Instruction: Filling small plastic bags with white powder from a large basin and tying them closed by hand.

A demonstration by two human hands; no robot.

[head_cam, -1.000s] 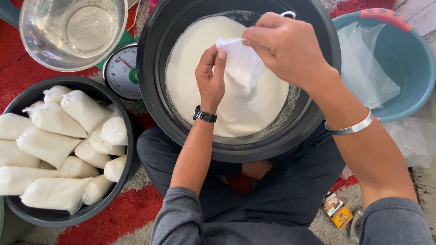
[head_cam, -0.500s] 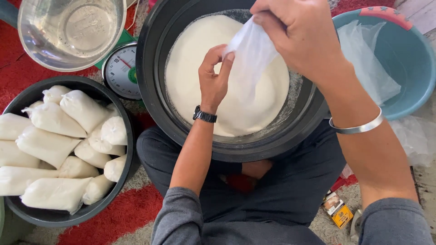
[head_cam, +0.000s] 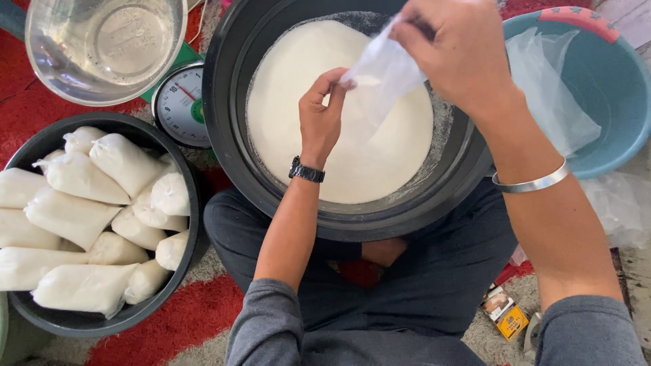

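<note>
We hold a thin clear plastic bag (head_cam: 380, 78) above the middle of the large black round basin (head_cam: 227, 135) of white powder (head_cam: 319, 169). Our left hand (head_cam: 322, 115) pinches the bag's lower edge; our right hand (head_cam: 454, 51) grips its upper edge. A black tub (head_cam: 183, 203) of filled white bags (head_cam: 81, 176) sits left of the basin, a blue plastic basin (head_cam: 610, 88) sits right.
</note>
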